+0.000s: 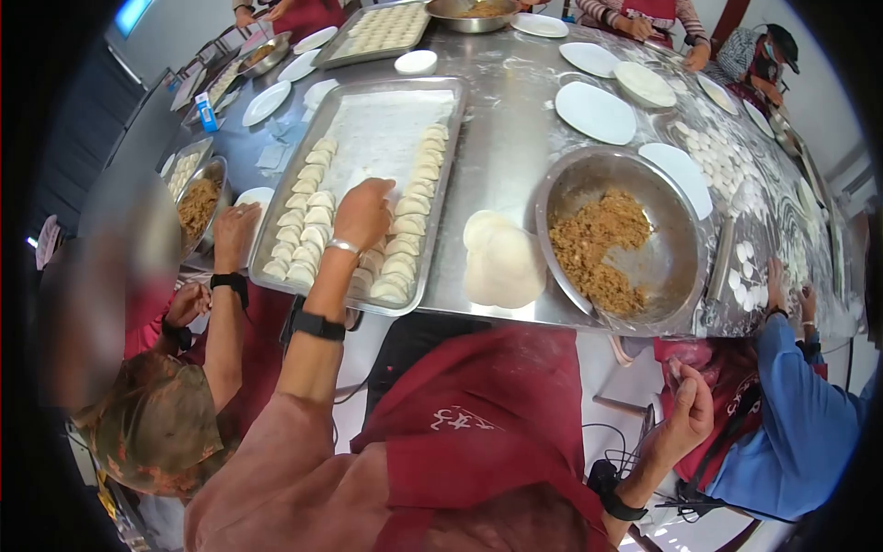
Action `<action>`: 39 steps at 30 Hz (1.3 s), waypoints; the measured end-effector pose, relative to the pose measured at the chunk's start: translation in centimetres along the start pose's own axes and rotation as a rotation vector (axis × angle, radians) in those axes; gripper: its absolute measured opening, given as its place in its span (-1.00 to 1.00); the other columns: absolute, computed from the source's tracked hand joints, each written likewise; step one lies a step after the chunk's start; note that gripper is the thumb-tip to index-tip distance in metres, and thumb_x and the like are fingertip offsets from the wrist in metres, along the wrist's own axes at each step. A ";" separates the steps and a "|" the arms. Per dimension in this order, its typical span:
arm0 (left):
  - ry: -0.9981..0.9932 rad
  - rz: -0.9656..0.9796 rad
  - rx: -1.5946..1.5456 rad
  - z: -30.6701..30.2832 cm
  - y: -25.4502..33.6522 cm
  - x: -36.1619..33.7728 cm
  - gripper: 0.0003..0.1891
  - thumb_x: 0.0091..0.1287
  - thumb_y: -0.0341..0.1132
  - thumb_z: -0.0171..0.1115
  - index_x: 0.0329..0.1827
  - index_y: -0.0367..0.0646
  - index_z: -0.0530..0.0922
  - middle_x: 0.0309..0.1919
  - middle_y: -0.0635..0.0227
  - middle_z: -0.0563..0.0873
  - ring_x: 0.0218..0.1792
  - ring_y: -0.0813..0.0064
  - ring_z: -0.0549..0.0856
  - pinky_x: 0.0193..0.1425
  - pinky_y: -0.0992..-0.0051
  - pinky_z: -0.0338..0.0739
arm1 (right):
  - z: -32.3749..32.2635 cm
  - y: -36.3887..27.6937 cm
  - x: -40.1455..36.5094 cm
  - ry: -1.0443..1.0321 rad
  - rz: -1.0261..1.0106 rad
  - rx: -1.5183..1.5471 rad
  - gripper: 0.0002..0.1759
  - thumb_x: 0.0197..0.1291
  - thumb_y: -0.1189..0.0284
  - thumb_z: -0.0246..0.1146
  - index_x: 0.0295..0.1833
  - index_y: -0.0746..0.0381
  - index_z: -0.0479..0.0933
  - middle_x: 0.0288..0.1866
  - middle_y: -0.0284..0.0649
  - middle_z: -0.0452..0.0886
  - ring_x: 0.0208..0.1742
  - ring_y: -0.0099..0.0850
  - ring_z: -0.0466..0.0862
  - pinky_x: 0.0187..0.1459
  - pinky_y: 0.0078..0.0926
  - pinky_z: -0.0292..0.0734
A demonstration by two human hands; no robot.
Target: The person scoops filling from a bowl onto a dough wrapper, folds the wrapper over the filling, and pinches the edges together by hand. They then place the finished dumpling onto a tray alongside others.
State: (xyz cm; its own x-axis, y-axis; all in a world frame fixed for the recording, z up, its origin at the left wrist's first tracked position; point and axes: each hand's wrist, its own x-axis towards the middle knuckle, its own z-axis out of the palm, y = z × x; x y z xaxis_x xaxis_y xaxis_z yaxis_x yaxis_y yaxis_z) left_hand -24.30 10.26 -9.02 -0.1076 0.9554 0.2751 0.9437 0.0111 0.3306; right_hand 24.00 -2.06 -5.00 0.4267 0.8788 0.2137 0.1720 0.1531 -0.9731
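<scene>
My left hand (363, 216), with a bracelet and a black wrist strap, reaches over a metal tray (440, 92) of folded dumplings (319, 213). Its back faces me; the fingertips and anything under them are hidden. Dumplings stand in rows along the tray's left, middle and right, on a white floury lining. At the lower right, away from the table, my right hand (690, 409) is closed in a pinch. A thin piece shows at its fingertips, too small to name. Round dough wrappers (501, 262) lie overlapping between the tray and a steel bowl (681, 248) of brown filling (602, 239).
Co-workers' arms are close on both sides: a hand (235, 230) at the tray's left, a blue sleeve (791, 432) at right. White plates (595, 112), floured dough pieces (717, 156), another dumpling tray (377, 32) and a small white bowl (416, 62) occupy the steel table.
</scene>
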 end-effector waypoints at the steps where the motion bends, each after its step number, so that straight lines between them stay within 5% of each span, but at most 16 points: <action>1: 0.071 -0.019 -0.152 -0.7 1.9 -0.4 -0.68 0.13 -0.54 0.24 -0.02 -0.23 0.67 -0.10 0.03 0.71 -0.08 0.01 0.69 0.08 0.27 0.57 | 0.1 0.0 0.0 -0.004 0.011 -0.020 -0.76 0.43 0.49 0.13 0.00 0.45 0.59 -0.07 -0.07 0.71 -0.04 -0.39 0.70 0.10 -0.44 0.59; 4: 0.081 0.094 -0.439 -2.3 9.6 -2.5 -0.70 0.15 -0.57 0.22 -0.02 -0.32 0.64 -0.07 0.05 0.69 -0.09 -0.01 0.68 0.11 0.32 0.56 | 0.5 0.5 -0.2 -0.051 -0.010 -0.019 -0.78 0.41 0.50 0.17 -0.01 0.44 0.60 -0.08 -0.09 0.72 -0.06 -0.41 0.69 0.09 -0.46 0.58; 8: 0.034 0.357 -0.309 0.9 15.6 -4.8 -0.68 0.05 -0.53 0.33 -0.07 -0.25 0.63 -0.13 0.16 0.64 -0.06 0.11 0.60 -0.05 0.25 0.57 | 1.7 0.2 -0.5 -0.090 -0.009 0.009 -0.79 0.39 0.48 0.20 -0.03 0.42 0.62 -0.10 -0.11 0.73 -0.06 -0.42 0.69 0.11 -0.48 0.55; 24: 0.244 0.427 -0.160 5.5 17.9 -6.3 -0.95 0.07 -0.44 0.16 -0.41 -0.18 0.48 -0.38 0.27 0.48 -0.27 0.25 0.52 -0.24 0.30 0.47 | 2.7 -1.5 -1.0 -0.116 -0.127 -0.166 -0.82 0.30 0.58 0.23 -0.05 0.41 0.64 -0.10 -0.11 0.74 -0.02 -0.40 0.70 0.10 -0.47 0.53; 27: 0.215 0.400 -0.150 5.7 18.3 -6.6 -0.95 0.07 -0.43 0.17 -0.42 -0.14 0.49 -0.42 0.29 0.46 -0.30 0.24 0.51 -0.26 0.29 0.46 | 3.8 -2.3 -0.5 -0.187 -0.302 -0.336 -0.76 0.16 0.64 0.29 -0.03 0.38 0.64 -0.06 -0.06 0.73 0.05 -0.23 0.69 0.15 -0.36 0.51; 29: 0.171 0.382 -0.186 5.8 18.2 -6.7 -0.83 -0.06 -0.51 0.35 -0.42 -0.14 0.53 -0.38 0.30 0.53 -0.27 0.20 0.53 -0.26 0.27 0.46 | 5.0 -3.3 -0.2 -0.268 -0.454 -0.439 -0.73 0.07 0.67 0.33 -0.06 0.34 0.64 -0.03 -0.03 0.71 0.09 -0.11 0.67 0.17 -0.28 0.51; 33: 0.227 0.289 -0.356 4.9 18.3 -7.1 -0.84 -0.02 -0.54 0.36 -0.43 -0.15 0.54 -0.40 0.29 0.57 -0.31 0.23 0.58 -0.25 0.34 0.49 | 6.8 -4.2 -0.3 -0.320 -0.567 -0.413 -0.77 0.07 0.68 0.32 -0.10 0.36 0.64 -0.07 -0.05 0.72 0.05 -0.10 0.69 0.15 -0.24 0.53; 39: -0.091 -0.175 -1.194 1.4 18.2 -8.8 -0.91 0.28 -0.58 0.26 -0.25 -0.24 0.52 -0.26 0.30 0.75 -0.28 0.57 0.70 -0.12 0.60 0.57 | 7.6 -5.0 -2.0 -0.345 -0.525 -0.276 -0.81 0.13 0.63 0.34 -0.10 0.39 0.63 -0.08 -0.03 0.73 -0.04 -0.13 0.73 0.08 -0.31 0.58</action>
State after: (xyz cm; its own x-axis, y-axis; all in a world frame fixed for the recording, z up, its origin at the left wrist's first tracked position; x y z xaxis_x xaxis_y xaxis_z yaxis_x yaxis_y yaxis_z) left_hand -5.72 2.49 -6.63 -0.1373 0.9860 0.0944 0.0301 -0.0911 0.9954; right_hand 15.51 -1.14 -1.24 -0.0744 0.8204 0.5669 0.5186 0.5174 -0.6807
